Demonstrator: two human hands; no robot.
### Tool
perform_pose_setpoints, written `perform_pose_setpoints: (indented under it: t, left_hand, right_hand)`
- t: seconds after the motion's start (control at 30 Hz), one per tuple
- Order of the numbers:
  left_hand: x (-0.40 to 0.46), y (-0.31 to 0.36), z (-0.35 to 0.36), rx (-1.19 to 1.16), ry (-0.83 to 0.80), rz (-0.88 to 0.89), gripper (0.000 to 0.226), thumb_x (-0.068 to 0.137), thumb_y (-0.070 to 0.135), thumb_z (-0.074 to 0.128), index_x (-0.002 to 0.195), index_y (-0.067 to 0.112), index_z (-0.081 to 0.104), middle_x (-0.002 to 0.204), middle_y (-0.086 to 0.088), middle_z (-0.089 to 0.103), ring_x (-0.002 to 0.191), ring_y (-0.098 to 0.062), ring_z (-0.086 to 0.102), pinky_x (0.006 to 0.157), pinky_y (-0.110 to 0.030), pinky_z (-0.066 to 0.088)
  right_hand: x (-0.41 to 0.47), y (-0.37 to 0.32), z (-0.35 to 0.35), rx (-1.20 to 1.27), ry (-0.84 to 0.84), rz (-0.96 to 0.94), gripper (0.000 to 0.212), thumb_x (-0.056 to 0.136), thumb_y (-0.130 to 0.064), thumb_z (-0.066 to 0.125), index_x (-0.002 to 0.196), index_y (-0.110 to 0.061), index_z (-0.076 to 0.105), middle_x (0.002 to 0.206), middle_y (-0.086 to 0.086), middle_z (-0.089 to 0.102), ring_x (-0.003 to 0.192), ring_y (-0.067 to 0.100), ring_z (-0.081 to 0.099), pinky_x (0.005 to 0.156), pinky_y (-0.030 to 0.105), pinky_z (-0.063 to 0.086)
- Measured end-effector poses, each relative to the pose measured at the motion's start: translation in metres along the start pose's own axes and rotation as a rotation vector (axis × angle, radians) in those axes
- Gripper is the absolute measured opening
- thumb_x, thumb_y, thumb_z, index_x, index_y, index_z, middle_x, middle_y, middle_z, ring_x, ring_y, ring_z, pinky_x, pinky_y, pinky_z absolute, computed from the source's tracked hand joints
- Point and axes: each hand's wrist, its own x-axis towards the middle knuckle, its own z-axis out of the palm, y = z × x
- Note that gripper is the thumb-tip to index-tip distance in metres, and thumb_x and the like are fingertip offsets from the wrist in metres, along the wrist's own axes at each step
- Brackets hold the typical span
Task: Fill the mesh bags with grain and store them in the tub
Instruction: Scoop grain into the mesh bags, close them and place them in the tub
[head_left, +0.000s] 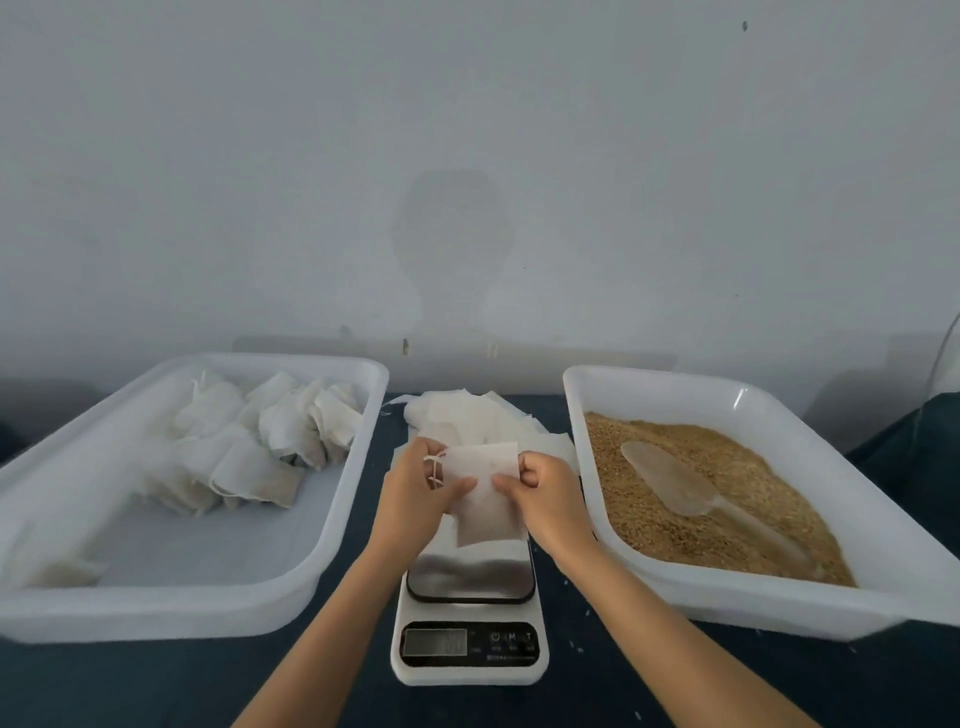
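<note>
Head view is showing both hands gripping one flat mesh bag (485, 493) above the scale (470, 618). Left hand (415, 493) is pinching its left edge, drawstring looped over the fingers; right hand (545, 499) is pinching its right edge. Bag's long axis is running roughly 12 to 6, mouth end at 12. Tub (156, 597) is sitting at 9, grain (675, 499) at 3.

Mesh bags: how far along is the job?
Done: a heap of filled bags lies in the left tub. In hand: left hand and right hand hold one empty bag over the scale. Left: the pile of empty bags, with grain and scoop waiting in the right tub.
</note>
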Motion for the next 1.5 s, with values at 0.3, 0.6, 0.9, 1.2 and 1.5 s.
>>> perform_pose_setpoints:
  t: [0.3,0.6,0.9,1.2,1.5]
  left_hand:
    - [0.0,-0.027,0.002,0.275,-0.013,0.1,0.023,0.086,0.015,0.066,0.095,0.023,0.047,0.082,0.009,0.056,0.072,-0.001,0.053,0.06,-0.009,0.041]
    - [0.005,-0.029,-0.015,0.181,0.104,0.111,0.017,0.088,0.006,0.061,0.102,0.009,0.051,0.099,0.006,0.054,0.084,-0.01,0.049,0.068,-0.011,0.036]
    - [0.002,-0.03,-0.015,0.151,0.103,0.108,0.027,0.089,0.004,0.059,0.113,0.004,0.048,0.101,0.003,0.056,0.092,-0.012,0.054,0.076,-0.013,0.037]
    - [0.005,-0.04,-0.009,0.216,0.051,0.128,0.023,0.089,0.005,0.059,0.105,0.014,0.045,0.102,0.004,0.057,0.085,-0.011,0.051,0.075,-0.017,0.039]
    - [0.016,-0.039,0.012,0.258,-0.077,0.013,0.03,0.095,0.024,0.053,0.12,0.01,0.047,0.12,-0.005,0.059,0.101,-0.014,0.054,0.085,-0.022,0.042]
  right_hand:
    - [-0.006,0.019,0.018,-0.174,0.032,-0.098,0.011,0.089,-0.014,0.062,0.081,-0.013,0.056,0.08,-0.002,0.06,0.079,0.015,0.055,0.072,0.029,0.044]
    - [-0.003,0.021,0.002,0.098,0.088,-0.059,0.023,0.092,0.001,0.048,0.112,-0.011,0.049,0.111,0.001,0.056,0.109,0.012,0.05,0.096,0.023,0.037]
    - [-0.001,0.023,0.002,0.14,0.082,-0.033,0.022,0.093,0.003,0.044,0.112,-0.005,0.05,0.107,0.006,0.055,0.104,0.014,0.051,0.094,0.034,0.043]
    - [0.007,0.032,0.008,0.086,0.061,-0.003,0.019,0.093,0.0,0.046,0.106,-0.013,0.05,0.104,0.002,0.057,0.098,0.01,0.052,0.074,0.008,0.039]
    - [0.017,0.035,0.022,0.023,-0.029,0.108,0.019,0.093,-0.015,0.055,0.112,-0.018,0.052,0.105,-0.004,0.059,0.098,0.012,0.056,0.083,0.026,0.044]
